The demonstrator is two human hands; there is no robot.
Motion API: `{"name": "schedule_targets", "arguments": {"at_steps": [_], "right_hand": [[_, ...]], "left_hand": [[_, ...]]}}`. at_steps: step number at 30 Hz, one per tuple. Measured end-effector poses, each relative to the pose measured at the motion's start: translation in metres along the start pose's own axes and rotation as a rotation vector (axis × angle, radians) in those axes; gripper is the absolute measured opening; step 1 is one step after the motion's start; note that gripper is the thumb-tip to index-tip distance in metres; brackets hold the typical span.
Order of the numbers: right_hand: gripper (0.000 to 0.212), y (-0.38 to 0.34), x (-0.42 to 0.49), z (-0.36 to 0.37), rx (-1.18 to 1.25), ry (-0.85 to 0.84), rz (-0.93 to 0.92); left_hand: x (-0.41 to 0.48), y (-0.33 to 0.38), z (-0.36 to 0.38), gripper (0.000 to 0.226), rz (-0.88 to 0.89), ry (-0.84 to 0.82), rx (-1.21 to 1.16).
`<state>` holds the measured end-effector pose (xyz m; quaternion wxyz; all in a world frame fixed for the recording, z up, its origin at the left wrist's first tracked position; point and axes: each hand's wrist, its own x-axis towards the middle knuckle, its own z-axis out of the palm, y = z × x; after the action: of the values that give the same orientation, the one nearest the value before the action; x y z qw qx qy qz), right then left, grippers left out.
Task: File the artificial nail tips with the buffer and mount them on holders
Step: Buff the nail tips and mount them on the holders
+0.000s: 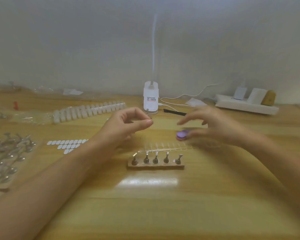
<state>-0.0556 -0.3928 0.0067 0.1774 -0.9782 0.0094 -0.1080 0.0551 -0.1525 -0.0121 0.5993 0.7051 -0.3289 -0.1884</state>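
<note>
Two pinching fingers: the left hand [128, 123] has thumb and forefinger pressed together, the other fingers curled. What they hold is too small to see clearly; I judge it a clear nail tip [150, 120].
Right fingers: the right hand [213, 125] is blurred, its fingers spread and mostly straight, gripping nothing. It hovers just above the buffer [182, 135]; whether the thumb touches it I cannot tell.
Buffer: a purple and pink pad lying flat on the table [163, 213], between the hands and nearer the right.
Clear tip strip: a row of clear tips [164, 147] lies just behind the holder block.
Holders: five holders [155, 159] stand in a wooden block [156, 166] at front centre. Whether any carries a tip I cannot tell.
Further out: sticky white pads [68, 144] and a pile of spare holders [9, 153] on the left, a white tip strip [88, 111] and a lamp base [151, 97] at the back.
Step in hand: picking up the buffer, so filing has not yet begun.
Next move calls for: a firm grip on the buffer, brought to the tip's edge while the left pinch keeps it steady.
</note>
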Motion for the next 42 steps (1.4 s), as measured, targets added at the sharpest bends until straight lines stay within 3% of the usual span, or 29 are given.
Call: {"name": "schedule_targets", "arguments": {"at_steps": [2, 5, 8, 11, 15, 17, 21, 25, 28, 30, 33, 38, 42], "right_hand": [[0.017, 0.009, -0.001, 0.011, 0.002, -0.057, 0.013], [0.015, 0.009, -0.001, 0.017, 0.127, 0.099, 0.044], [0.018, -0.008, 0.001, 0.019, 0.522, 0.215, 0.035], [0.028, -0.029, -0.002, 0.026, 0.843, 0.094, 0.046], [0.016, -0.037, -0.003, 0.028, 0.453, 0.039, -0.015], [0.017, -0.036, -0.002, 0.029, 0.394, 0.06, -0.041], [0.012, -0.038, 0.001, 0.032, 0.787, -0.04, 0.007], [0.027, -0.036, 0.005, 0.034, 1.14, -0.01, 0.19], [0.033, -0.042, 0.006, 0.038, 1.128, -0.118, 0.17], [0.041, -0.044, 0.008, 0.038, 1.175, -0.101, 0.179], [0.029, -0.04, 0.01, 0.031, 1.229, 0.081, 0.224], [0.019, -0.04, 0.012, 0.033, 1.151, -0.033, 0.145], [0.021, -0.032, 0.015, 0.022, 1.167, 0.177, 0.249]], "left_hand": [[0.002, -0.007, -0.002, 0.017, -0.009, -0.029, -0.008], [0.005, -0.013, -0.003, 0.019, 0.017, -0.066, -0.055], [0.008, -0.015, 0.0, 0.017, 0.051, -0.044, -0.122], [0.01, -0.015, 0.003, 0.017, 0.07, -0.011, -0.139], [0.011, -0.018, 0.007, 0.017, 0.116, 0.032, -0.136], [0.012, -0.02, 0.008, 0.016, 0.134, 0.032, -0.117], [0.011, -0.017, 0.009, 0.009, 0.231, -0.061, -0.036], [0.012, -0.017, 0.007, 0.008, 0.289, -0.034, -0.062], [0.012, -0.017, 0.008, 0.008, 0.312, -0.02, -0.039], [0.012, -0.019, 0.009, 0.013, 0.333, -0.022, -0.008], [0.014, -0.022, 0.006, 0.01, 0.323, -0.004, 0.024], [0.014, -0.025, 0.008, 0.016, 0.347, 0.012, 0.079], [0.013, -0.024, 0.01, 0.011, 0.341, 0.021, 0.091]]}}
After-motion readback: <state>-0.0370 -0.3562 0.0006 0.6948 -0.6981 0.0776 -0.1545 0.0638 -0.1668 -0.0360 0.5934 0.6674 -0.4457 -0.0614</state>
